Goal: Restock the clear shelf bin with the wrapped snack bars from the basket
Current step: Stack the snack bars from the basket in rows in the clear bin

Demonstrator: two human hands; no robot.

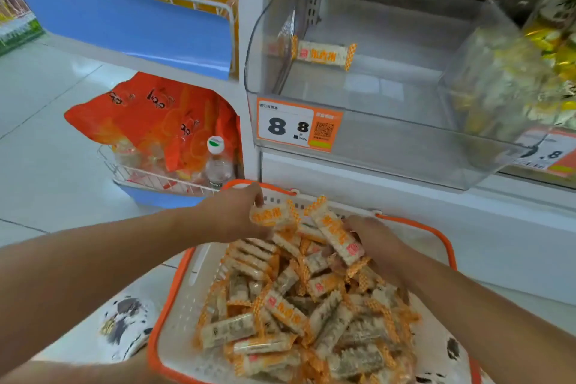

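Note:
A white basket with an orange rim [174,299] sits low in front of me, heaped with several snack bars [299,315] in white-and-orange wrappers. My left hand [232,215] is at the basket's far edge, closed on one wrapped bar [271,215]. At the far right of the heap, my right hand [374,240] grips another bar [338,235] that lies diagonally across it. Above, the clear shelf bin [389,140] holds a single bar [324,54] near its back left; an orange 8.8 price tag [296,126] is stuck on its front.
A neighbouring clear bin [498,78] at the right holds yellow-wrapped sweets. At the left, orange snack bags [149,115] and a water bottle [216,162] sit in a wire rack, under a blue-fronted shelf [124,22] of yellow packets. Pale tiled floor lies at the left.

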